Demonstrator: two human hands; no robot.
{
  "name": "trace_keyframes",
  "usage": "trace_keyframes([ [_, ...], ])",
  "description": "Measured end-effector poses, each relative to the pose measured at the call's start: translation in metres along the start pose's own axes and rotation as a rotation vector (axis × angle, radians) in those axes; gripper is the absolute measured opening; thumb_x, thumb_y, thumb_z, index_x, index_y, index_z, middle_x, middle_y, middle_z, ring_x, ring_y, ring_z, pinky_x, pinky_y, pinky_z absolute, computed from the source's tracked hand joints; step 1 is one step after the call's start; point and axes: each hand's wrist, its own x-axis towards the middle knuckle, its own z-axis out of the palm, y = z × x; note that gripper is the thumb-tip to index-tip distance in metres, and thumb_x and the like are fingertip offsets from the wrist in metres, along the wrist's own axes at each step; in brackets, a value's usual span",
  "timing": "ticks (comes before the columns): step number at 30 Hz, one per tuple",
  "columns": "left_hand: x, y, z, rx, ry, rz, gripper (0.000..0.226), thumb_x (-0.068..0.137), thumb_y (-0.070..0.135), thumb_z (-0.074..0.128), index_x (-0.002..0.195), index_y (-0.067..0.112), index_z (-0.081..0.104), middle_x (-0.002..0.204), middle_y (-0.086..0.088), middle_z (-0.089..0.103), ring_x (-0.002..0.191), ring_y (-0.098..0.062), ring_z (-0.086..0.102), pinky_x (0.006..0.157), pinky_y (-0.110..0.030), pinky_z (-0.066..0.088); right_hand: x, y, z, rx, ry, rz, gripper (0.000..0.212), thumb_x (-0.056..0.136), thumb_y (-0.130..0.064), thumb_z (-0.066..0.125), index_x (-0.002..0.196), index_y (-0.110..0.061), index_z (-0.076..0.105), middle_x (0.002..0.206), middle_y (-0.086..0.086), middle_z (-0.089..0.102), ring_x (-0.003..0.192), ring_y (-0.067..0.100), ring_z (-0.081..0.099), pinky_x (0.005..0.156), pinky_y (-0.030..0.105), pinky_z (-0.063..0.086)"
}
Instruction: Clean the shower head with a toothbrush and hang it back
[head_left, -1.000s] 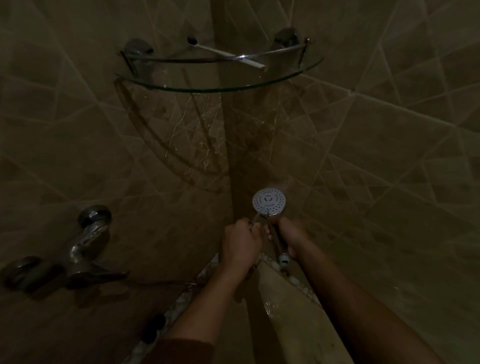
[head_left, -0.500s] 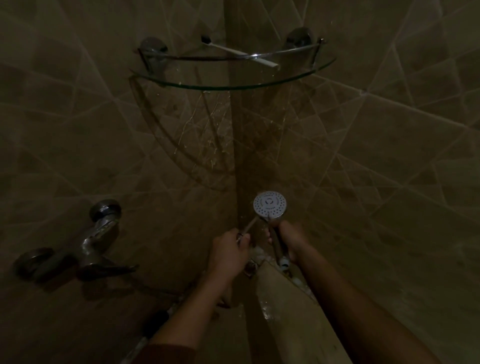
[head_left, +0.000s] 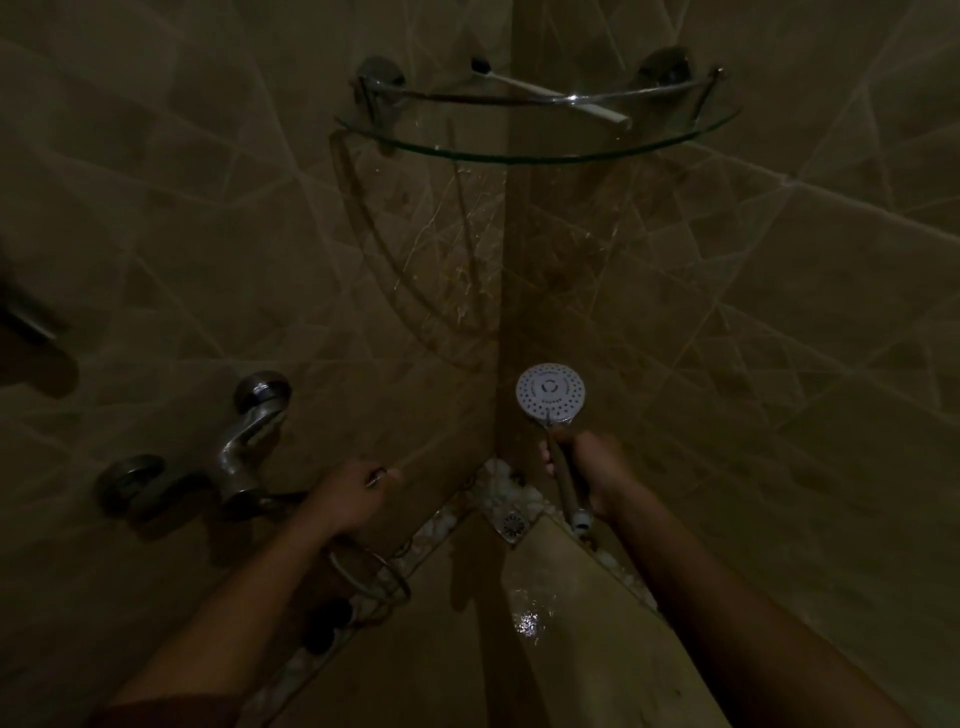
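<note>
My right grip (head_left: 597, 470) is clamped on the shower head (head_left: 551, 393) handle, face toward me; my left grip (head_left: 350, 493) is closed around a thin toothbrush (head_left: 410, 460), well apart from it.

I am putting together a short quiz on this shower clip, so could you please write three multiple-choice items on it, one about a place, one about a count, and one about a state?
1. Where does the white toothbrush lie?
A. on the glass corner shelf
B. on the floor beside the drain
C. across the tap

2. How many hands grip the shower head handle?
A. none
B. one
C. two

3. Which way does the spray face of the shower head point?
A. at the wall
B. down at the floor
C. up toward the camera

Answers:
1 A, the toothbrush rests on the shelf, under its chrome rail.
2 B, only the right hand wraps the handle; the left hand is apart, off to the left.
3 C, the round face with its nozzle holes is in full view.
</note>
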Motion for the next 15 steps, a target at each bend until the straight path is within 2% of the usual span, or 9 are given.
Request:
trace_keyframes([
  [4,0.005,-0.005,-0.005,0.013,-0.012,0.041,0.033,0.099,0.032,0.059,0.086,0.006,0.073,0.090,-0.015,0.076,0.089,-0.027,0.071,0.082,-0.037,0.054,-0.010,-0.006,-0.001,0.025,-0.051,-0.019,0.022,0.103,-0.013,0.048,0.091,-0.003,0.063,0.078,0.011,0.062,0.065,0.018,0.057,0.057,0.027,0.049],
  [5,0.006,-0.002,-0.005,0.011,-0.012,0.050,0.032,0.100,0.030,0.058,0.086,0.005,0.073,0.091,-0.014,0.076,0.088,-0.025,0.070,0.080,-0.035,0.053,-0.012,-0.007,-0.003,0.021,-0.072,-0.032,0.024,0.103,-0.014,0.048,0.091,-0.002,0.064,0.077,0.010,0.062,0.065,0.017,0.057,0.058,0.027,0.049],
  [8,0.003,0.007,-0.003,0.011,0.001,0.072,0.027,0.101,0.024,0.056,0.078,0.014,0.065,0.081,-0.006,0.067,0.083,-0.017,0.062,0.062,-0.026,0.040,-0.019,-0.013,-0.012,0.043,-0.096,-0.078,0.020,0.101,-0.012,0.051,0.095,-0.002,0.066,0.080,0.010,0.063,0.068,0.017,0.059,0.064,0.028,0.050],
  [11,-0.001,0.012,0.003,-0.062,-0.019,0.119,0.020,0.100,0.021,0.058,0.082,0.016,0.066,0.079,-0.003,0.065,0.080,-0.016,0.061,0.063,-0.025,0.041,-0.029,-0.021,-0.021,0.080,-0.082,-0.197,0.016,0.100,-0.006,0.051,0.096,-0.002,0.066,0.084,0.010,0.066,0.075,0.016,0.062,0.071,0.027,0.050],
  [13,-0.005,0.021,0.008,-0.094,-0.077,0.178,0.019,0.100,0.017,0.058,0.085,0.014,0.068,0.076,0.002,0.065,0.073,-0.004,0.058,0.064,-0.021,0.042,-0.039,-0.030,-0.026,0.090,-0.060,-0.274,0.015,0.100,-0.004,0.051,0.098,-0.003,0.066,0.090,0.009,0.067,0.083,0.016,0.063,0.080,0.028,0.050],
  [15,-0.011,0.041,0.014,-0.106,-0.093,0.275,0.029,0.100,0.014,0.056,0.072,0.020,0.060,0.065,0.009,0.056,0.057,0.009,0.050,0.062,-0.025,0.039,-0.050,-0.042,-0.031,0.123,-0.035,-0.326,0.014,0.101,-0.005,0.051,0.104,-0.003,0.065,0.096,0.009,0.068,0.091,0.018,0.065,0.085,0.031,0.051],
])
